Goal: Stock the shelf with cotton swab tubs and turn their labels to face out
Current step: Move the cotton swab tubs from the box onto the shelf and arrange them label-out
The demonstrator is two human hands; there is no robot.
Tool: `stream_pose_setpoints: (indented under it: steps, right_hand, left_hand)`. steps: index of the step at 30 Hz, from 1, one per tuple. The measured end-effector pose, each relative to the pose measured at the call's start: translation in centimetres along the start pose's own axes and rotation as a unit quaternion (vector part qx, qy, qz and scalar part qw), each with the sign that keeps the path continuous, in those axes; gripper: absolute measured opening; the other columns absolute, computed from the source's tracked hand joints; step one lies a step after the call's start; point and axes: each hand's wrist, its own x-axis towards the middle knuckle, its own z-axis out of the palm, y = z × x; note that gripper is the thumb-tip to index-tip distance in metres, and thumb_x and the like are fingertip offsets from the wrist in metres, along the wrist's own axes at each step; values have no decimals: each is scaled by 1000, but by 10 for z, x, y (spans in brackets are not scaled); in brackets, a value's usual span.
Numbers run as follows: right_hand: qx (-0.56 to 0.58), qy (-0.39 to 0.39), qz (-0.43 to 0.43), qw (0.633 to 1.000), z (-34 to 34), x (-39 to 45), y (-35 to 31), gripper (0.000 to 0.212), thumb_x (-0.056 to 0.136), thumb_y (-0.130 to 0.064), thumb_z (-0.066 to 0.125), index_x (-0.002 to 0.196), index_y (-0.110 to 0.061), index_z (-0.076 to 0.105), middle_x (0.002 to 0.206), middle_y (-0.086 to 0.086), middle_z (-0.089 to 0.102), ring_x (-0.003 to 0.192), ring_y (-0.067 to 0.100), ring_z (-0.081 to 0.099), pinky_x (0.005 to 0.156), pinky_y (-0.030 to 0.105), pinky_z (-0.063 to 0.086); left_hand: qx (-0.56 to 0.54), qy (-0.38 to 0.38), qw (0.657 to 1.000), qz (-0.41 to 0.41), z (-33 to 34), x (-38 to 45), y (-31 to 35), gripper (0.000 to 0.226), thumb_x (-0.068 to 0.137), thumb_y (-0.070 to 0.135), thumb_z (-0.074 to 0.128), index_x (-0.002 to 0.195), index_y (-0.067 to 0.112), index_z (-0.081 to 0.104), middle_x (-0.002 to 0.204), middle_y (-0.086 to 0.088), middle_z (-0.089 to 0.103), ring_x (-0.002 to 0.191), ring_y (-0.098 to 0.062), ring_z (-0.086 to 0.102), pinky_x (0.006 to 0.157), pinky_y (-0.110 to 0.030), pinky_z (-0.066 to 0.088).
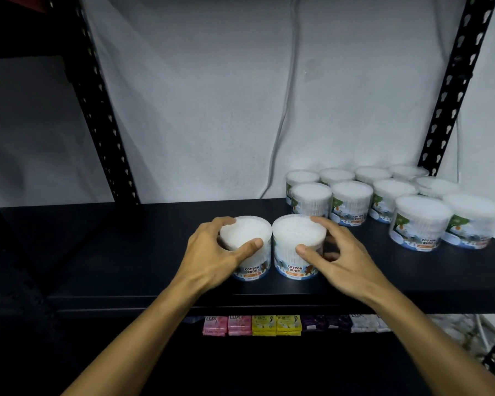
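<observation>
Two cotton swab tubs stand upright and side by side, touching or nearly so, near the front edge of the black shelf (126, 252); the left hand (209, 258) grips the left tub (249, 252), fingers curled over its far rim and thumb pressed on its near side; the right hand (340, 258) grips the right tub (295, 252) the same way, fingers over the lid's right edge and thumb on the near wall; both tubs show their "COTTON BUDS" labels toward the camera. Further right and back on the same shelf a group of stocked tubs (383, 201) stands in rows against the white wall (212, 95), most with labels facing outward; a pale cable (280, 132) hangs down the wall behind them. On the lower shelf, boxed soap bars (252, 325) in pink, yellow, purple and white sit in a row; black perforated uprights (97, 110) frame the rack.
</observation>
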Motion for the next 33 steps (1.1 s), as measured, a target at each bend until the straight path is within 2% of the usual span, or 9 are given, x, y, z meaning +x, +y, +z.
stream_pose_setpoints:
  steps: [4, 9, 11, 14, 19, 25, 28, 30, 33]
  right_hand:
    - [-11, 52, -2, 999, 12, -2, 2, 55, 70, -63, 65, 119, -42, 52, 123, -7, 49, 111, 14, 54, 94, 37, 50]
    - [30, 44, -4, 999, 9, 1, 3, 42, 75, -48, 70, 114, -39, 58, 120, -6, 53, 107, 10, 57, 82, 18, 49]
    - [45, 34, 0, 998, 7, 2, 4, 40, 75, -45, 71, 112, -38, 59, 119, -8, 54, 105, 7, 58, 79, 16, 48]
    - [73, 15, 6, 997, 3, 5, 7, 39, 75, -44, 72, 112, -37, 61, 121, -6, 57, 106, 5, 59, 82, 19, 50]
    - [102, -30, 9, 994, -4, 13, 15, 48, 66, -57, 71, 110, -40, 63, 122, -8, 61, 108, 6, 60, 92, 28, 50]
    - [123, -72, 7, 990, -12, 19, 18, 45, 66, -53, 72, 109, -41, 63, 119, -9, 64, 111, 9, 60, 91, 28, 49]
    - [120, -73, 5, 990, -12, 21, 19, 48, 65, -56, 75, 110, -42, 63, 119, -9, 64, 112, 10, 59, 95, 33, 49]
    - [115, -70, 7, 991, -11, 22, 20, 49, 64, -58, 70, 110, -43, 62, 120, -9, 63, 113, 10, 58, 96, 34, 49]
    - [120, -73, 3, 990, -10, 22, 21, 44, 68, -53, 70, 110, -44, 61, 121, -9, 62, 114, 10, 57, 97, 35, 48]
  left_hand:
    - [-22, 12, 999, -27, 6, -3, 1, 59, 68, 61, 76, 118, 34, 62, 117, 1, 61, 98, -13, 62, 88, -36, 56]
    - [-41, 3, 999, -27, 4, -2, 1, 51, 71, 54, 77, 115, 34, 64, 116, 2, 62, 96, -10, 62, 85, -30, 56]
    - [-43, -4, 999, -26, 3, -1, 1, 48, 72, 51, 78, 115, 34, 64, 115, 2, 62, 93, -7, 62, 81, -24, 54]
    - [-51, -19, 998, -27, 2, 1, 0, 46, 73, 49, 78, 114, 35, 64, 113, 4, 63, 91, -3, 61, 75, -18, 51]
    - [-60, -47, 997, -20, -2, 5, 1, 40, 75, 43, 77, 113, 35, 64, 112, 7, 62, 92, -3, 61, 71, -15, 48]
    - [-77, -66, 995, -19, -2, 8, -2, 38, 76, 40, 77, 111, 36, 63, 113, 9, 61, 95, -6, 62, 72, -16, 50]
    - [-79, -66, 995, -17, -1, 8, -3, 38, 77, 39, 76, 113, 35, 63, 114, 8, 60, 95, -6, 61, 74, -18, 51]
    - [-81, -67, 994, -18, 0, 7, -4, 39, 78, 40, 76, 115, 34, 63, 115, 8, 60, 96, -5, 61, 73, -17, 50]
    - [-86, -62, 994, -17, 0, 6, -4, 40, 78, 40, 76, 115, 35, 63, 116, 8, 60, 96, -6, 61, 74, -17, 51]
